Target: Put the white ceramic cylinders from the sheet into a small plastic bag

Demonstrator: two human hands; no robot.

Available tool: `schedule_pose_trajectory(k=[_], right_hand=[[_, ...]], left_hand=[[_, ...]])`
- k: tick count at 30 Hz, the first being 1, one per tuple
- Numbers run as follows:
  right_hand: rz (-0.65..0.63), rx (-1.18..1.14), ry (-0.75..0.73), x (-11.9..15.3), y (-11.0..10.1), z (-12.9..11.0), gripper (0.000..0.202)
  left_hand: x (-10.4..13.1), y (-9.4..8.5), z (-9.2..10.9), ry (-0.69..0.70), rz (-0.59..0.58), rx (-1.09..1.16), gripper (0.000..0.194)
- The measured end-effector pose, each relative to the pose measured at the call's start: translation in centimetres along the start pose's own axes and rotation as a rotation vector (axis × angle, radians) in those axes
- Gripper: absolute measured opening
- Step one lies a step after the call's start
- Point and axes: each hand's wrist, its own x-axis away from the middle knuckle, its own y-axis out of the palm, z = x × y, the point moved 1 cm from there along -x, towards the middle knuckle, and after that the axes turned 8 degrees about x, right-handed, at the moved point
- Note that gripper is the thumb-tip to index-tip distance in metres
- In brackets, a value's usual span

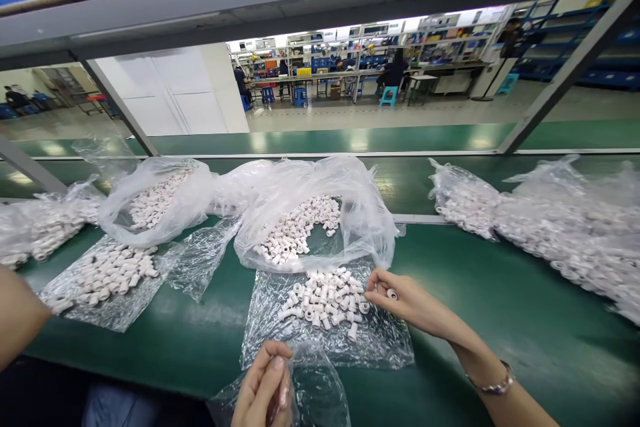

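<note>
My left hand (265, 387) is at the front edge of the table, its fingers closed on a clear plastic bag (323, 383). My right hand (400, 297) is curled at the right side of a pile of small white plastic pipe fittings (325, 297). One white fitting (392, 294) shows inside its fingers; whether there are more is hidden. The pile lies on a flat clear plastic sheet (385, 343). Just behind it, a large open clear bag (367, 213) lies on its side with many more fittings in it.
At the left, another person's arm (20, 317) reaches in near a second pile of fittings (113, 273) and an open bag (193, 203). Filled bags (565, 227) line the right of the green table (475, 293). A shelf beam (300, 0) crosses overhead. People sit at distant benches.
</note>
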Motion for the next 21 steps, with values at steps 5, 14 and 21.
schedule_pose_trajectory(k=[5,14,21], right_hand=[[-0.087,0.128,0.035,-0.1,1.2,0.9,0.032],[-0.077,-0.142,0.02,-0.3,0.5,0.7,0.032],[0.013,-0.937,-0.014,-0.4,-1.0,0.8,0.04]], left_hand=[[-0.2,-0.1,-0.2,0.021,-0.009,-0.004,0.047],[-0.3,-0.2,-0.1,0.009,0.007,-0.014,0.052],[-0.2,-0.4,-0.1,0.011,-0.029,0.046,0.041]])
